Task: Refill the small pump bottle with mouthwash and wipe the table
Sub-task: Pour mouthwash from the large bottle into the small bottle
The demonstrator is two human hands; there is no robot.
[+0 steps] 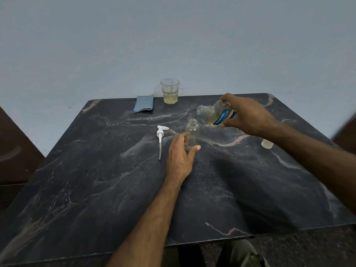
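One dark marble worktop carries everything. Step in hand, by judgement: pouring about to begin. The right hand grips one mouthwash bottle, tilted, mouth just above and right of the small pump bottle, which stands uncapped and looks empty, steadied by the left hand curled round its base. Next move calls for aligning the mouths. Left of it: one pump head; behind: one cloth, one glass; far right: one cap

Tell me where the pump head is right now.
In the head view, the pump head lies flat on the table, just left of the small bottle the left hand holds.
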